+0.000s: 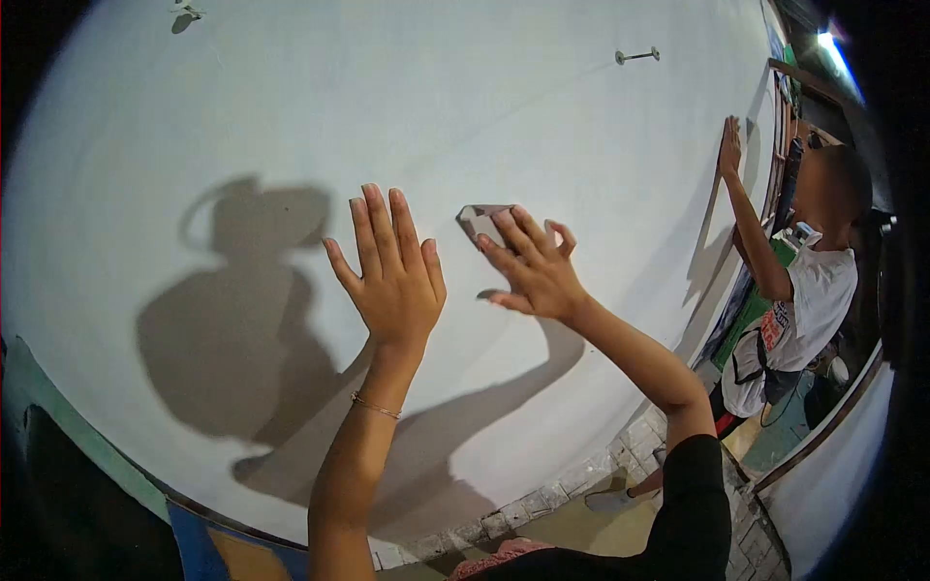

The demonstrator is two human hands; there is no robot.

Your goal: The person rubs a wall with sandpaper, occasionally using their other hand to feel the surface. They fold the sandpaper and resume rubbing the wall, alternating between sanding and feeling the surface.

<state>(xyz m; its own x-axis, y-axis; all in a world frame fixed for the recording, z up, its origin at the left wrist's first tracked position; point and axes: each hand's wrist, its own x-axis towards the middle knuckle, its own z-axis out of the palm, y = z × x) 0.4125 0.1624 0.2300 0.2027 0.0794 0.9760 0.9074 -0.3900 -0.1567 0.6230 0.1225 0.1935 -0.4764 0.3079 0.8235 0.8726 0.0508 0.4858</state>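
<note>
Two bare hands press toward one white wall (pixel 291 116) at the center of the frame. One left hand (pixel 392 276) lies flat, its fingers (pixel 373 228) spread wide and pointing up, with one thin bracelet (pixel 376 406) at the wrist. One right hand (pixel 533 271), just beside it, holds one small grey block (pixel 481 219) against the wall, fingers (pixel 518 232) curled over its edge. Two metal pegs jut from the wall: one (pixel 636 55) at upper right, another (pixel 186 12) at upper left. One other person (pixel 799 310) in a white shirt stands at the right edge, one raised hand (pixel 729 145) flat on the same wall. One large shadow (pixel 242 310) falls at left.
</note>
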